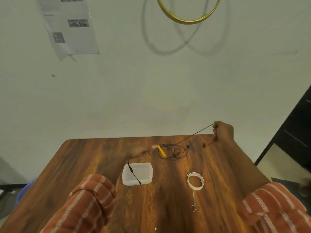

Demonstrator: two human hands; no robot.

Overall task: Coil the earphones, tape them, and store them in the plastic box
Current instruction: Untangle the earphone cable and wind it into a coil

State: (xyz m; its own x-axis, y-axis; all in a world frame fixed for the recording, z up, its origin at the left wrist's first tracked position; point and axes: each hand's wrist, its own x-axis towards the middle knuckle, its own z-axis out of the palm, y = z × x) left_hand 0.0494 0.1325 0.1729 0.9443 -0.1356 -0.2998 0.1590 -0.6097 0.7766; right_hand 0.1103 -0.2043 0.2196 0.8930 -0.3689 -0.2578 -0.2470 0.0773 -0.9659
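The black earphones [173,152] lie in a loose tangle at the far middle of the wooden table [84,157], with a yellow piece [161,150] among the loops. My right hand [223,132] pinches one strand at the far right edge and holds it taut above the table. My left hand [140,151] is motion-blurred just left of the tangle. Another strand of the cable [134,174] runs from that hand across the clear plastic box [146,179], which stands open near the table's middle. A white tape roll [191,184] lies to the right of the box.
Small metal scissors [195,206] lie in front of the tape roll. A wall stands right behind the table's far edge. A dark cabinet [292,132] is at the right, and a blue tub [25,189] sits on the floor at the left.
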